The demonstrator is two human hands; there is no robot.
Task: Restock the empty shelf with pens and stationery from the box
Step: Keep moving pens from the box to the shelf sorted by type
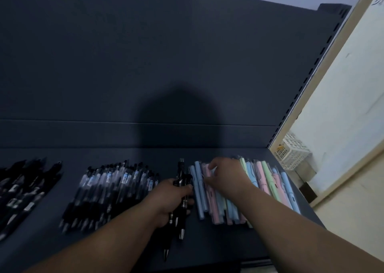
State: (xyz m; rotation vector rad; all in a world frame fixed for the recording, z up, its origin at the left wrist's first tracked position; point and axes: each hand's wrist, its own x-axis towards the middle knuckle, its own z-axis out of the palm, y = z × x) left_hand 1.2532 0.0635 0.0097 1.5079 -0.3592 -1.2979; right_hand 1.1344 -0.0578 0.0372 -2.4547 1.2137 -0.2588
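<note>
Dark shelf (pixel 207 241), dimly lit. Left hand (pixel 172 200) grips a bundle of black pens (pixel 181 170). Right hand (pixel 226 179) lies bent-fingered on the pastel pens (pixel 264 179); blur hides whether it is pinching them. Risks: black pens slipping from the loose bundle over the shelf's front edge, and nudged pastel pens rolling out of their pile.

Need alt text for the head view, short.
On a dark shelf, the left hand grips a bunch of black pens while the right hand rests on a pile of pastel pens. Clear pens and a darker pile lie to the left.
</note>
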